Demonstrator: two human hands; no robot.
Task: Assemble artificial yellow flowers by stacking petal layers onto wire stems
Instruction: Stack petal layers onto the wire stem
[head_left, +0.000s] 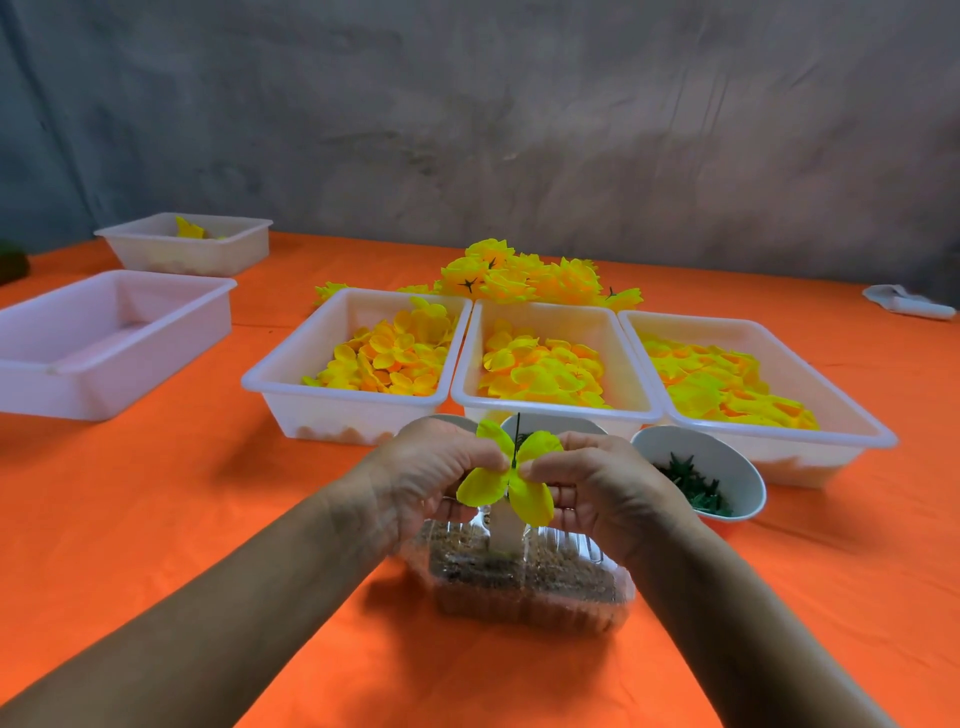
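A yellow petal layer (524, 500) sits on a thin dark wire stem (517, 434) that pokes up through its middle. My left hand (431, 475) pinches the layer at its centre from the left. From the right, my right hand (597, 483) pinches the same centre. Both hands hover above a clear plastic box (524, 582) of brown filling. Behind them stand three white trays of loose yellow petals: a left tray (270, 382), a middle tray (561, 413) and a right tray (862, 421). A heap of finished yellow flowers (524, 278) lies beyond the trays.
A white bowl (737, 462) with green calyx pieces stands right of my hands; another bowl is partly hidden behind them. An empty white tray (62, 374) and a farther tray (228, 254) sit at the left. A white object (909, 304) lies far right on the orange table (208, 519).
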